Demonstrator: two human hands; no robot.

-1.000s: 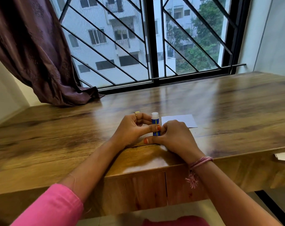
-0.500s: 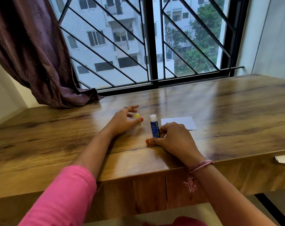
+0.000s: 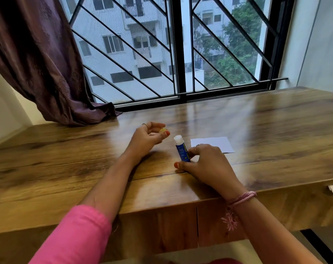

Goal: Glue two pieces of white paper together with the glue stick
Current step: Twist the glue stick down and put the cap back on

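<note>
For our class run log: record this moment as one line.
left hand: holds yellow cap | right hand: steadies upright glue stick | paper: unglued

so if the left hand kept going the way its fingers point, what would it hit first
Probably nothing soon: the left hand, pinching a small yellow cap, points right and away over bare table, passing behind the glue stick. Depth is unclear.

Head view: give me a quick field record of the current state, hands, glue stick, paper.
left hand: off the glue stick, small yellow cap at its fingertips
right hand: gripping the glue stick low on its body
glue stick: upright on the table, white glue tip exposed
white paper: flat on the table, beyond the right hand
second sheet: cannot tell from this view
glue applied: not yet
</note>
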